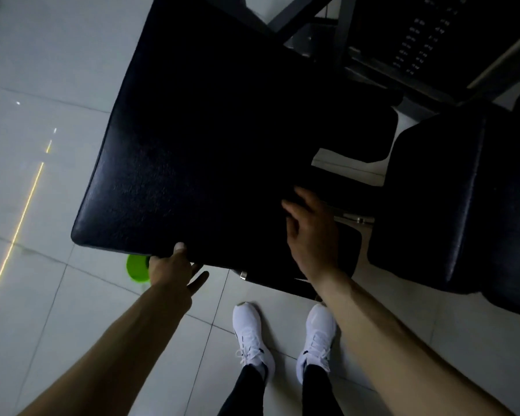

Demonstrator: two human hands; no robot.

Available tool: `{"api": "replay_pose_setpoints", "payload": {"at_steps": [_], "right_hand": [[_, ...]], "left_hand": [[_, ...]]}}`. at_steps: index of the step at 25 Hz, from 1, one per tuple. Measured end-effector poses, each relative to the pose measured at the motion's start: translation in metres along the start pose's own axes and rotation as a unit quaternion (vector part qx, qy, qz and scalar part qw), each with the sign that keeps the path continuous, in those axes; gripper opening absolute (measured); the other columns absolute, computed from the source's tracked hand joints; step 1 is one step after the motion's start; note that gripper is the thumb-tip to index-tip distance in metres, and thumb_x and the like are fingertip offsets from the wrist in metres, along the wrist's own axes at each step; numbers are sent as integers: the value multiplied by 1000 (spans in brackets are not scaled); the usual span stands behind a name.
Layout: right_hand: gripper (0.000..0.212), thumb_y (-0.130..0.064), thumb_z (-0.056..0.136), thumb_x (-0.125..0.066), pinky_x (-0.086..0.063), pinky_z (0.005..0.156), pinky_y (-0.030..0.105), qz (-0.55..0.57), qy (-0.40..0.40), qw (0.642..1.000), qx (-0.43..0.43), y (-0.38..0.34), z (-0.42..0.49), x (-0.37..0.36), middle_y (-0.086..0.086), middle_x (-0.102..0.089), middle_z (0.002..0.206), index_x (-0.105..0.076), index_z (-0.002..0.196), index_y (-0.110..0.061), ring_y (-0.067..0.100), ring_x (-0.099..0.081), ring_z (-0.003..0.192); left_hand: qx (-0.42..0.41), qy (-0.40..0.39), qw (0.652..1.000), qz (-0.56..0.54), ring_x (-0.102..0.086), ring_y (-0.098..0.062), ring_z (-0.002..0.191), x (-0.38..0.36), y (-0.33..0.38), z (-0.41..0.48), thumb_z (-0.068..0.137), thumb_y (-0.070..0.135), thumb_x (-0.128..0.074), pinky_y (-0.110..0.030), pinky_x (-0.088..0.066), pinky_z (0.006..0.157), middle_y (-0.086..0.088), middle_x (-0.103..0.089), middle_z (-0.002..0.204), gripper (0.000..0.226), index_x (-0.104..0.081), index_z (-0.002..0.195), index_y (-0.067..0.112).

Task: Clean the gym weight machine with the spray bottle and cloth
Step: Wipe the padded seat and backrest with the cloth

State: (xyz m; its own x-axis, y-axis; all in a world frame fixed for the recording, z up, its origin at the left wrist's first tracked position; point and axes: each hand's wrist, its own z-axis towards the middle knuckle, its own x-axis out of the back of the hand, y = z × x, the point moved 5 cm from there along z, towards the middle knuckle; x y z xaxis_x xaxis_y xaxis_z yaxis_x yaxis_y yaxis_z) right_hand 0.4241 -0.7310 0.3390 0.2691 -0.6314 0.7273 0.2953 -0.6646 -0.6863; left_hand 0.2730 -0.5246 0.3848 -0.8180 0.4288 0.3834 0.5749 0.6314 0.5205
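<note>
A large black padded bench (192, 130) of the weight machine fills the middle of the view, tilted. My left hand (171, 265) holds its near edge, thumb on top and fingers underneath. My right hand (309, 229) rests on the pad's near right part, fingers slightly bent and pointing left and away. No cloth shows in either hand. A bright green object (137, 268) lies on the floor, partly hidden under the pad's near edge; I cannot tell what it is.
A second black pad (463, 190) stands to the right. The weight stack (418, 40) and dark frame bars are at the top right. My white shoes (252, 334) stand on the pale tiled floor (42, 70) just below the pad.
</note>
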Motion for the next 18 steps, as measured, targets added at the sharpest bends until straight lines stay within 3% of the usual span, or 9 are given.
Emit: {"api": "replay_pose_setpoints", "payload": {"at_steps": [3, 5, 7, 9, 11, 13, 15, 16, 18], "right_hand": [[38, -3, 89, -72, -45, 97, 28, 4, 28, 999, -40, -32, -9, -14, 7, -61, 139, -74, 124, -15, 30, -58, 123], [43, -4, 80, -79, -52, 89, 30, 1, -12, 999, 53, -78, -41, -35, 4, -64, 133, -74, 120, -17, 29, -59, 115], [40, -10, 82, -73, -58, 87, 33, 8, -71, 982, 172, -106, -70, -46, -2, -63, 134, -73, 120, -20, 25, -57, 114], [38, -9, 87, -63, -57, 85, 38, 8, -103, 968, 227, -101, -63, -43, -4, -62, 134, -72, 122, -22, 25, -59, 110], [42, -1, 85, -68, -57, 85, 42, -13, -72, 977, 198, -79, -29, -36, 3, -65, 133, -74, 122, -19, 31, -62, 107], [39, 2, 87, -70, -58, 91, 48, -8, -11, 997, 82, -47, 20, -20, 11, -64, 134, -74, 123, -14, 35, -62, 116], [36, 0, 91, -68, -57, 94, 50, 13, 40, 999, -22, -34, 50, -12, 14, -62, 136, -72, 125, -12, 37, -60, 122], [36, 0, 90, -68, -56, 95, 49, 12, 52, 998, -34, -46, 50, -18, 14, -62, 135, -73, 124, -12, 36, -60, 121], [40, -1, 85, -68, -54, 92, 45, -4, 30, 999, 34, -92, 22, -39, 10, -64, 130, -74, 121, -17, 36, -62, 110]], "left_hand": [[7, 1, 1000, 11, -71, -23, 93, 2, 0, 2, 105, 25, -55, -47, -61, 76, -5, -67, 112, 27, -49, 132, 24], [4, -4, 1000, 15, -72, -21, 91, 5, -1, 5, 105, 28, -55, -45, -62, 76, -5, -67, 118, 28, -50, 132, 24], [-24, -11, 999, 42, -71, -20, 92, 9, 0, 1, 104, 33, -56, -46, -61, 82, -4, -64, 126, 33, -47, 134, 24], [-69, 15, 995, 77, -65, -20, 103, 24, 2, -3, 96, 37, -68, -45, -55, 94, -2, -57, 137, 60, -35, 144, 20], [-138, 60, 980, 129, -46, -15, 124, 53, 20, -4, 87, 33, -79, -33, -40, 105, 9, -37, 146, 101, -10, 159, 16], [-232, 91, 939, 238, -26, -19, 147, 84, 47, 6, 77, 35, -87, -33, -24, 117, 8, -12, 164, 124, 3, 162, 20], [-319, 99, 859, 389, -10, -34, 155, 101, 74, 18, 69, 46, -90, -49, -19, 124, -5, 9, 170, 129, -3, 162, 26], [-348, 95, 817, 449, -7, -38, 155, 104, 85, 26, 67, 50, -90, -53, -18, 125, -8, 10, 170, 128, -7, 162, 26], [-392, 62, 753, 524, -15, -41, 152, 99, 101, 35, 64, 53, -90, -60, -26, 120, -12, -1, 170, 128, -12, 160, 21]]}}
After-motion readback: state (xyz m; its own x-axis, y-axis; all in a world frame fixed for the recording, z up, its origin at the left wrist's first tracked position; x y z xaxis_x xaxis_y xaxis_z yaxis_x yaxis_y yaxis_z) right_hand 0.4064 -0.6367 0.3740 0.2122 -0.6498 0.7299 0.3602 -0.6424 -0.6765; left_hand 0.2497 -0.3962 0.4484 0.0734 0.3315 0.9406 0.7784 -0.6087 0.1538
